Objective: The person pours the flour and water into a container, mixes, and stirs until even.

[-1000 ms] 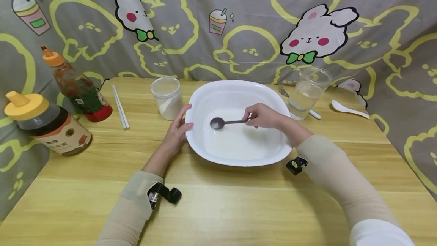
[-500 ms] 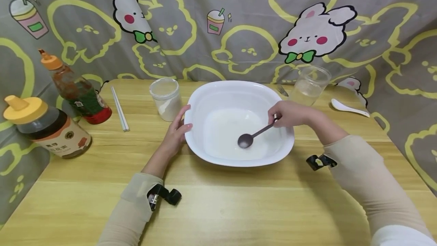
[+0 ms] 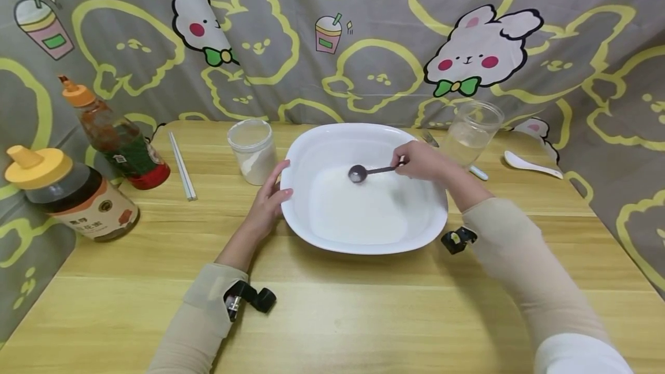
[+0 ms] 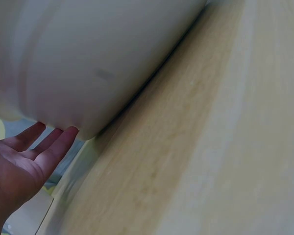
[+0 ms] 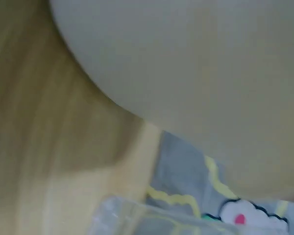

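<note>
White bowl (image 3: 332, 143) on the counter (image 3: 332, 305), holding pale liquid. Right hand (image 3: 423, 160), over the bowl's far right rim, pinches the spoon (image 3: 366, 171) handle; the spoon's head lies left of this grip, at the bowl's far inner side. Left hand (image 3: 267, 204), fingers straight, rests against the bowl's left rim.

The wooden bench (image 3: 332, 316) holds a big white bowl (image 3: 312, 149), two sauce bottles (image 3: 73, 192), chopsticks (image 3: 183, 165), a powder jar (image 3: 253, 150), a water glass (image 3: 471, 130) and a white spoon (image 3: 530, 165).
</note>
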The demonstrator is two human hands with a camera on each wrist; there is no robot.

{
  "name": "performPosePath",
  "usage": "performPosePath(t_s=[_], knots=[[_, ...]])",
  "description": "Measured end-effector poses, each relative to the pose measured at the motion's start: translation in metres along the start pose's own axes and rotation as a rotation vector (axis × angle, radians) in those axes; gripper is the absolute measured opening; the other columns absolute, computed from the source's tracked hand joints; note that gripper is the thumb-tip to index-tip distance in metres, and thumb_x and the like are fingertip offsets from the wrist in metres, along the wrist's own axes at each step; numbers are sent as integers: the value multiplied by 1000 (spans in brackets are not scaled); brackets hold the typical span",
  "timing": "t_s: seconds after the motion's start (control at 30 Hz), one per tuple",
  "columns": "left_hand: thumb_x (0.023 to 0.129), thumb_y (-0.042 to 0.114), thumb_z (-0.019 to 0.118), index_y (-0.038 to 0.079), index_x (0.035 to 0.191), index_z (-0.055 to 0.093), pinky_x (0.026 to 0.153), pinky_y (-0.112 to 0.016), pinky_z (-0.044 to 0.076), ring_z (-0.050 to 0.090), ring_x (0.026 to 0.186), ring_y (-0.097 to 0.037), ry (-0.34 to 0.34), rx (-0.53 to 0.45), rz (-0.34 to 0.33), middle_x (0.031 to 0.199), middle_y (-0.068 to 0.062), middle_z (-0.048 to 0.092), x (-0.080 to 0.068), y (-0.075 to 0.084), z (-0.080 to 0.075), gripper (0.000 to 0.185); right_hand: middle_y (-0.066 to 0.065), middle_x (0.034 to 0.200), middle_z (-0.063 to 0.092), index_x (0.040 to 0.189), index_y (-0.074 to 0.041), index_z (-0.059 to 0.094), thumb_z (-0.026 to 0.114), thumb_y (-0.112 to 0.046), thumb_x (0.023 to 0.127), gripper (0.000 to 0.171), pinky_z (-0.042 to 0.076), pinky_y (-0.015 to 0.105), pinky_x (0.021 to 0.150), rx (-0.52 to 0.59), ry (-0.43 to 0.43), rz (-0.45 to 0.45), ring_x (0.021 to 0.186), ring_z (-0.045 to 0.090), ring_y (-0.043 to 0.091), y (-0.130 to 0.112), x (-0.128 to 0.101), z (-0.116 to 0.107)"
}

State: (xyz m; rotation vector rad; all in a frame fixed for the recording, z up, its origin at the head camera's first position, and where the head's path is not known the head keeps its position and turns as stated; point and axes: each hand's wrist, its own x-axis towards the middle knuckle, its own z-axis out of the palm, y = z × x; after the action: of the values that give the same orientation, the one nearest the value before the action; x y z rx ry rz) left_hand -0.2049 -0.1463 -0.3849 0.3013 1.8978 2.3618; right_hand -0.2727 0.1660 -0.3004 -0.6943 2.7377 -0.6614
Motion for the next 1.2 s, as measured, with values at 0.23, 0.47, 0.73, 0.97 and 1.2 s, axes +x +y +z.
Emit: performPosePath(t_s=[0.23,0.47,0.73,0.97,1.2], knots=[[79,9,47,19,135,27,67,-32,51,45,99,-32,0,-9,7,127,-19,34,-1,2,0,60,9,57,52,87,1,61,55,-1,79,10,37,24,47,215,-168,-98,49,44,14,-17,5,29],[79,8,47,18,135,27,65,-32,51,44,100,-35,-5,-4,10,126,-20,34,1,2,0,60,1,56,49,78,-5,62,55,2,76,10,34,22,46,122,-276,-210,49,40,11,-16,-22,11],[79,9,47,17,134,28,62,-33,51,49,92,-27,-13,-15,38,120,-20,38,2,3,2,59,-1,60,51,69,-8,61,53,6,68,16,35,25,48,-111,-166,-98,54,41,14,0,-47,-31],[78,10,48,18,134,28,62,-33,51,47,96,-34,-11,-10,26,122,-21,37,0,1,2,60,1,67,55,75,-5,62,54,0,73,10,38,29,53,-195,-9,-3,62,46,18,9,-28,-23],[78,10,48,18,134,28,64,-34,51,43,100,-38,-8,-30,24,125,-21,35,-1,-1,2,60,9,62,56,82,0,62,57,-1,75,8,39,27,50,32,49,-18,53,49,16,-2,5,12]])
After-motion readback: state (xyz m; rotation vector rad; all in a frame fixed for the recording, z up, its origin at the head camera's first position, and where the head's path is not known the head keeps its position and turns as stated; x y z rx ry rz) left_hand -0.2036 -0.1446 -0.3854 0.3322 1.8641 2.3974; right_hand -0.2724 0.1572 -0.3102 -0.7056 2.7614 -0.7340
